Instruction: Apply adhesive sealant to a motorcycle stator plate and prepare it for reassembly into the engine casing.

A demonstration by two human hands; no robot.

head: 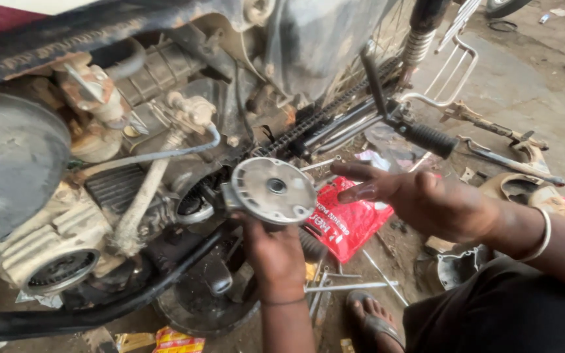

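Note:
My left hand (274, 255) grips a round silver metal cover plate (273, 190) from below and holds it against the side of a dirty motorcycle engine (99, 196). Just right of the plate, my right hand (420, 199) hovers with fingers spread and holds nothing; a white bangle (544, 235) sits on its wrist. A drive chain (322, 117) runs up and to the right behind the plate. The kick-start lever (413, 131) with its black rubber grip juts out above my right hand.
A red plastic packet (348, 222) lies on the ground under my hands. Long metal tools (344, 286) lie beside my sandalled foot (374, 320). Loose metal parts (505, 157) and a round housing (456, 265) sit on the concrete at right. Black frame tubing (99, 307) crosses low left.

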